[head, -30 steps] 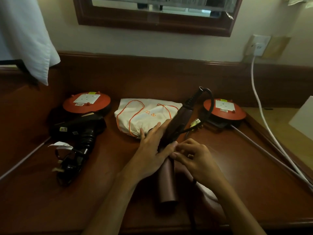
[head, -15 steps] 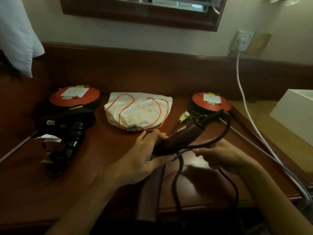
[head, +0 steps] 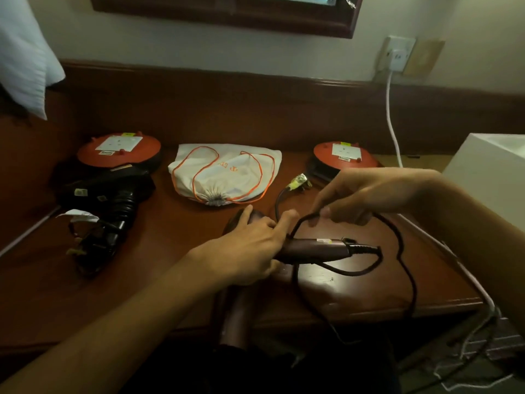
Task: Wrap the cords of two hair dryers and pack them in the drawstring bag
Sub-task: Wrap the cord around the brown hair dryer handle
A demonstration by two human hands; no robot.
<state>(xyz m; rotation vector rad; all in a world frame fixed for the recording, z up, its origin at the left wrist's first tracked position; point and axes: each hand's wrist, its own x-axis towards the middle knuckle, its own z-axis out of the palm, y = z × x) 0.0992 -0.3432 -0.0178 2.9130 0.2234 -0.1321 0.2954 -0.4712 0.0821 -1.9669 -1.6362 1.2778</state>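
**Cord half-wound at a dark wood surface**

While the left hand (head: 250,251) grips the maroon hair dryer (head: 309,248) where handle meets body, the right hand (head: 366,194) pinches a loop of its dark cord (head: 403,251) just above the handle. The dryer's barrel hangs over the front edge of the surface (head: 170,251), a polished brown top with a raised wooden back rail beneath a pale wall. A framed mirror (head: 227,12) hangs overhead, cut off by the top edge. A white cable (head: 393,120) runs down from a wall socket (head: 396,54) at right, and a white cloth (head: 20,58) droops in at upper left. The white drawstring bag (head: 227,174), cinched shut with orange cord, lies at the back between two round red cord reels (head: 119,149) (head: 343,153). The cord's plug (head: 298,183) rests near the right reel. A second, black hair dryer (head: 113,194) lies at left, its cord bundled in shadow and hard to make out. A white box (head: 488,172) is cropped at right. Counted: two dryers, two reels, one bag.
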